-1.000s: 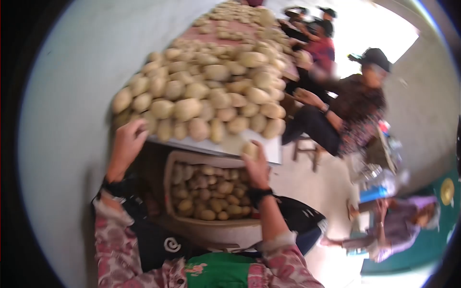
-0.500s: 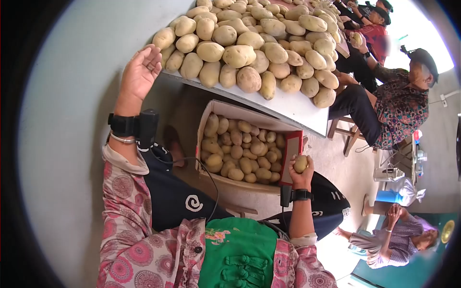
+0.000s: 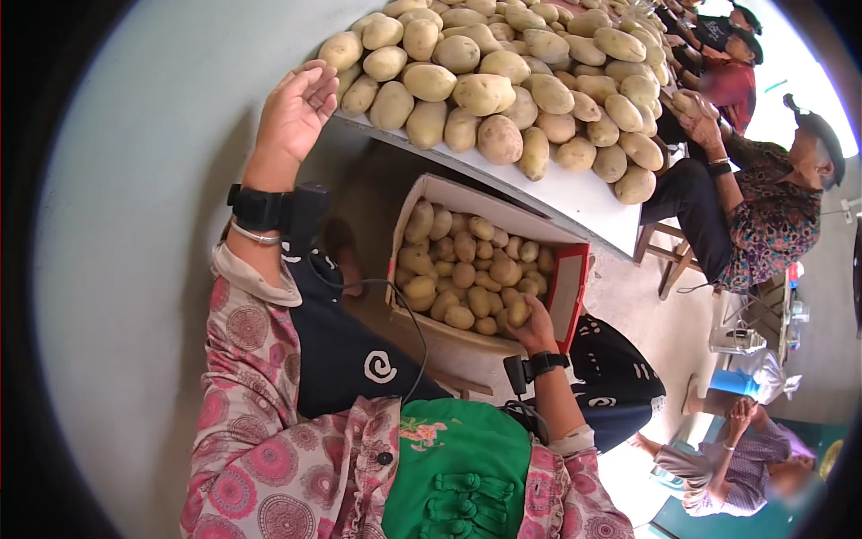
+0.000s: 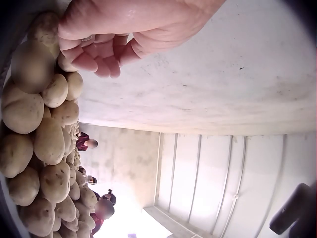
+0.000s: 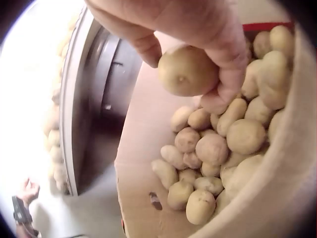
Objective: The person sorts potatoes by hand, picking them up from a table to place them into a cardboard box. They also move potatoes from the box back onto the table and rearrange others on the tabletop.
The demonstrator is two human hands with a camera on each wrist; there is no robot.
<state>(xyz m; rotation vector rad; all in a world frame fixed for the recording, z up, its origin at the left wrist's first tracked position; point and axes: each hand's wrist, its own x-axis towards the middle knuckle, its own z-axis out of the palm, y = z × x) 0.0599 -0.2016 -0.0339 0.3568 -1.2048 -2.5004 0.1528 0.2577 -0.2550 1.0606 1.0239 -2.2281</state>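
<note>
My right hand (image 3: 536, 328) pinches a potato (image 5: 188, 72) between thumb and fingers, low over the cardboard box (image 3: 422, 193). Below it in the right wrist view, many smaller potatoes (image 5: 212, 148) fill that box. My left hand (image 3: 296, 112) is raised at the left corner of the table (image 3: 575, 208), palm up with loosely bent fingers and nothing in them. Right beside its fingertips lies the heap of larger potatoes (image 3: 485, 92), piled along the table. In the left wrist view the same potatoes (image 4: 49, 141) stand close under the fingers.
A pale wall (image 3: 144, 225) runs along the left. On the table's right side sits a person in a patterned shirt (image 3: 763, 207), with other people farther back. At lower right another person (image 3: 736, 458) sits near a blue container (image 3: 734, 382).
My right hand has gone from the table's edge, out to the box's right side, then down over the box with the potato. The left hand stays by the heap, its fingers now looser.
</note>
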